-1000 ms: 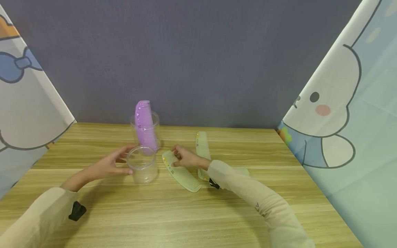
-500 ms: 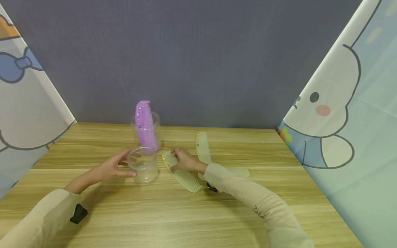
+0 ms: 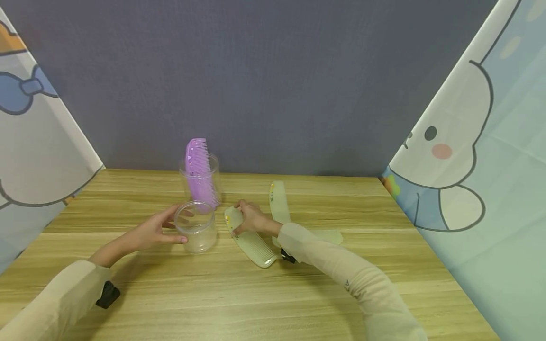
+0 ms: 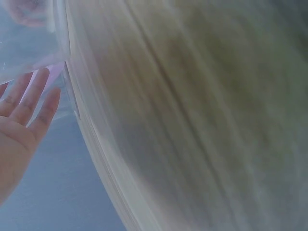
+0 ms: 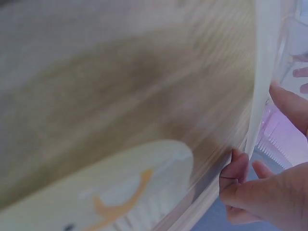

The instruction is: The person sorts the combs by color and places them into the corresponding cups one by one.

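My right hand (image 3: 255, 221) pinches a pale green comb (image 3: 254, 248) near its decorated end, low over the wooden table. In the right wrist view this comb (image 5: 263, 53) appears edge-on between thumb and fingers. To its left stands a clear, empty plastic jar (image 3: 201, 240). My left hand (image 3: 155, 232) is spread around the jar's left side, thumb at the front and fingers behind. The left wrist view has those fingers (image 4: 36, 94) nearly straight beside the jar wall. A purple comb (image 3: 198, 161) leans upright inside a second clear jar (image 3: 216, 182) farther back.
Two more pale green combs lie right of the held one: an upper comb (image 3: 279, 201) partly under my right forearm, and a lower comb (image 3: 332, 236) mostly behind the sleeve. A dark grey wall (image 3: 273, 94) rises behind the table (image 3: 239, 303); printed cloths flank both sides.
My left hand has edged right, closer to the near jar. My right hand has spread across the green comb and taken hold of it; the comb has shifted slightly.
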A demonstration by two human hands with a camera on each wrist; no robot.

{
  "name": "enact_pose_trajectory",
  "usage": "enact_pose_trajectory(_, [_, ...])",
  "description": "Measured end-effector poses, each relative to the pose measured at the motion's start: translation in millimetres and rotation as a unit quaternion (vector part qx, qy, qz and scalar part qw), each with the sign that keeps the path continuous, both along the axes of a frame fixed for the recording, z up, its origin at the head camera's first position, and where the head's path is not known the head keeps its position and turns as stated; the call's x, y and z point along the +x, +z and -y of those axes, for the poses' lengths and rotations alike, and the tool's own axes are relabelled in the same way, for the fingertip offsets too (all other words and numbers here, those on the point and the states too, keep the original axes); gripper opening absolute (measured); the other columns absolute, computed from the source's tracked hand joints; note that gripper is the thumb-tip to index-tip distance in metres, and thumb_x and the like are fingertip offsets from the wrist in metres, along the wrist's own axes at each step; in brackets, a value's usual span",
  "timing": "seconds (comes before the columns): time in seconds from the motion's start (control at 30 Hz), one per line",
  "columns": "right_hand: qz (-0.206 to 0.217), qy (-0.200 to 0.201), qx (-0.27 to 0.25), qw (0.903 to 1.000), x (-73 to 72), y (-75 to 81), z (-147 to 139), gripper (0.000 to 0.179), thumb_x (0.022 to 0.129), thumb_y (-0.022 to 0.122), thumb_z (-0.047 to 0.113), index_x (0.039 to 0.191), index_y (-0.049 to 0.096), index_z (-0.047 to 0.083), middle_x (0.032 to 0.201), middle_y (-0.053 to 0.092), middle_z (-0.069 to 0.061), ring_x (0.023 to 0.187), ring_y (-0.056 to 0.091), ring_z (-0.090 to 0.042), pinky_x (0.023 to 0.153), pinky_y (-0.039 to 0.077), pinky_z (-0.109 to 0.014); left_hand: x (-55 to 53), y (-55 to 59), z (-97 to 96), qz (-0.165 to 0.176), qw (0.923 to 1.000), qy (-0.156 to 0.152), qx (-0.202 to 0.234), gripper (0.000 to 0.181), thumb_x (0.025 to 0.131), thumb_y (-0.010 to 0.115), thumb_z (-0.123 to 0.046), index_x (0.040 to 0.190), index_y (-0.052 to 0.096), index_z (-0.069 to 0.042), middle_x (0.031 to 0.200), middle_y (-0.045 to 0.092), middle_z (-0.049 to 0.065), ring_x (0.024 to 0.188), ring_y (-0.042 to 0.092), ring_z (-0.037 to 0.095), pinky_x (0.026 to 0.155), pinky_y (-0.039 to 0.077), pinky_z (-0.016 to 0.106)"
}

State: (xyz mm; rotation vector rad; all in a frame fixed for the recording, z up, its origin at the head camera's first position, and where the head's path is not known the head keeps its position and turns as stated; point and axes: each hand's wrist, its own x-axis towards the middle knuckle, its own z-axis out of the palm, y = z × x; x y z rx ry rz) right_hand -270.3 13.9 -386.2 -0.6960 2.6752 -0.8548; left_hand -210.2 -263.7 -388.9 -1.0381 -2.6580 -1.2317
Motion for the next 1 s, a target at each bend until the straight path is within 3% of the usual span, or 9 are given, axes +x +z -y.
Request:
enact_pose_trajectory(0.33, [0.041,-0.022,-0.068,0.9966,-3.6,-2.2,1.5,0.065,0.071,0.077,0.006,0.126,0.041,0.005,0.107,0.056,-0.012,0.092,0.055,-0.019,0.077,0.051,-0.027,-0.6,-1.5,1.0,-0.01,0.9999,-0.007,0.002,0.075,0.074,0.074,-0.008,0.135,0.032,0.006,0.12,0.052,0.028,0.105,0.058,0.017,0.079,0.051,0.028])
enact_pose_trajectory(0.67, [0.123,-0.06,-0.182,0.9737,-6.4,0.2,-1.1,0.047,0.079,0.062,-0.008,0.121,0.045,0.003,0.09,0.056,-0.01,0.077,0.051,-0.015,0.069,0.048,-0.024,-0.8,-0.9,0.7,-0.009,0.9999,-0.006,0.0,0.073,0.075,0.073,-0.008,0.134,0.032,0.006,0.121,0.052,0.025,0.102,0.059,0.024,0.078,0.051,0.027])
enact_pose_trajectory(1.0, [0.141,-0.082,-0.221,0.9616,-7.7,8.0,-0.5,0.043,0.078,0.059,-0.01,0.118,0.047,0.002,0.081,0.052,-0.006,0.071,0.05,-0.014,0.061,0.045,-0.022,-1.3,-1.8,0.8,-0.008,0.9999,-0.012,0.008,0.072,0.075,0.073,-0.007,0.133,0.032,0.007,0.121,0.052,0.026,0.103,0.059,0.022,0.078,0.052,0.027])
